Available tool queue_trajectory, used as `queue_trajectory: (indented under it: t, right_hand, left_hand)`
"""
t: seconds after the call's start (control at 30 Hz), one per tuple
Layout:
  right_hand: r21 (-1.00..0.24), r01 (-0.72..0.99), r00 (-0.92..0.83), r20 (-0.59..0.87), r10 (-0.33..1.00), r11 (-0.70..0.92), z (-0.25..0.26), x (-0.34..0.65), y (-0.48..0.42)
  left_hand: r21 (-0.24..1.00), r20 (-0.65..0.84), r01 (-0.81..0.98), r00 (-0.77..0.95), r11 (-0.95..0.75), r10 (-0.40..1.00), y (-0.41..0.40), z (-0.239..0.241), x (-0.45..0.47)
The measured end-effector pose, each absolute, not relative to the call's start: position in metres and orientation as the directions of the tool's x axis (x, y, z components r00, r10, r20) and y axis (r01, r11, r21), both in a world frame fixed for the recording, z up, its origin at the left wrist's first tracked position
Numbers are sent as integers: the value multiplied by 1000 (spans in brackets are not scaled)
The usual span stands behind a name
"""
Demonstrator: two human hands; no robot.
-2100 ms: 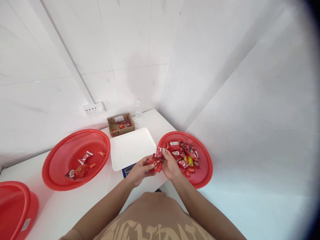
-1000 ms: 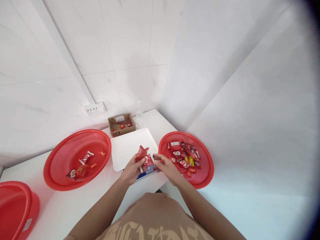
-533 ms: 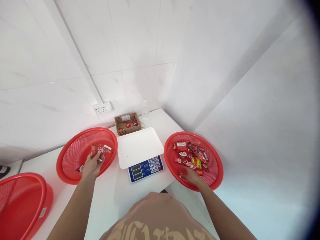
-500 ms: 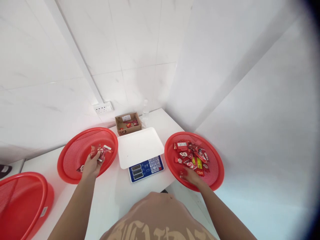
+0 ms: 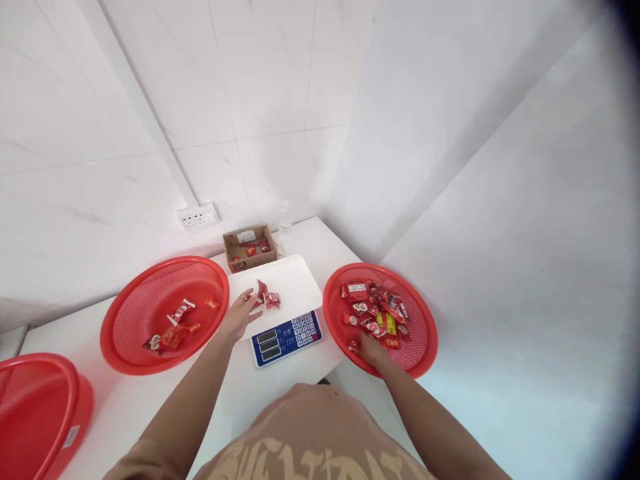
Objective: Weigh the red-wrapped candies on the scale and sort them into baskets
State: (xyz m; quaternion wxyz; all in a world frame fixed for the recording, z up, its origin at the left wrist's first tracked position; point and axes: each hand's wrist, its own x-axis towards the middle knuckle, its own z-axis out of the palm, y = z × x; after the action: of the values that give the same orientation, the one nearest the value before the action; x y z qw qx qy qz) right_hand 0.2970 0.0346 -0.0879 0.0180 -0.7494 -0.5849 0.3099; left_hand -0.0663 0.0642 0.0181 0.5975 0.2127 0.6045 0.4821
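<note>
My left hand (image 5: 241, 316) is over the white weighing tray (image 5: 300, 283) of a digital scale, its fingers apart. Just past its fingertips, a few red-wrapped sweets (image 5: 270, 299) lie on the tray. My right hand (image 5: 371, 349) reaches over the near rim into the right red mesh basket (image 5: 427, 327), fingers curled at a small red packet (image 5: 354, 346); part of the grip is hidden. Several red packets (image 5: 373, 325) and a yellow one (image 5: 387, 323) lie in that basket. The left red basket (image 5: 115, 327) holds several red sweets (image 5: 175, 333).
Below the tray sits the scale's blue keypad panel (image 5: 287, 339). A small cardboard box (image 5: 249, 263) with red packets stands behind it, beside a clear bottle (image 5: 285, 217). Another red basket (image 5: 75, 407) is at the lower left. Walls border the table behind and right.
My left hand has moved right from the left basket to the weighing tray and let go of its packets. Sweets now lie on the tray and in the left basket. My right hand stays in the right basket.
</note>
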Motion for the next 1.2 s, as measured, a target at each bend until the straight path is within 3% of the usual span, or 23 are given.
queue_trajectory:
  t: [0.37, 0.47, 0.6, 0.7, 0.77, 0.83, 0.9, 1.0, 1.2]
  right_hand:
    - [-455, 787, 198, -452, 870, -416, -74, 297, 46]
    - [-571, 698, 218, -404, 889, -431, -56, 284, 55]
    - [-885, 318, 43, -345, 938, -340, -19, 236, 64]
    - [-923, 149, -197, -380, 904, -356, 0, 193, 69]
    - [-935, 102, -253, -354, 900, -339, 2, 174, 75]
    - [-949, 149, -199, -303, 932, -277, -2, 170, 81]
    - [-905, 373, -69, -246, 967, -204, -12, 183, 87]
    - [-671, 713, 97, -192, 977, -202, -31, 225, 84]
    - [-420, 845, 194, -338, 921, -332, -70, 293, 50]
  left_hand:
    - [858, -511, -279, -371, 431, 775, 36, 11, -85]
    - [853, -520, -277, -389, 442, 760, 23, 8, -92]
    - [850, -525, -273, -358, 452, 772, 15, 2, -89]
    - [858, -509, -259, -301, 444, 806, 16, 2, -78]
    - [860, -506, -234, -267, 454, 820, 17, 5, -70]
    - [864, -501, -201, -250, 462, 828, 17, 9, -64]
    - [868, -495, -168, -247, 466, 833, 15, 11, -63]
    - [864, -503, -133, -243, 485, 829, 10, 10, -67]
    - [840, -542, -132, -238, 526, 806, 7, 4, -71]
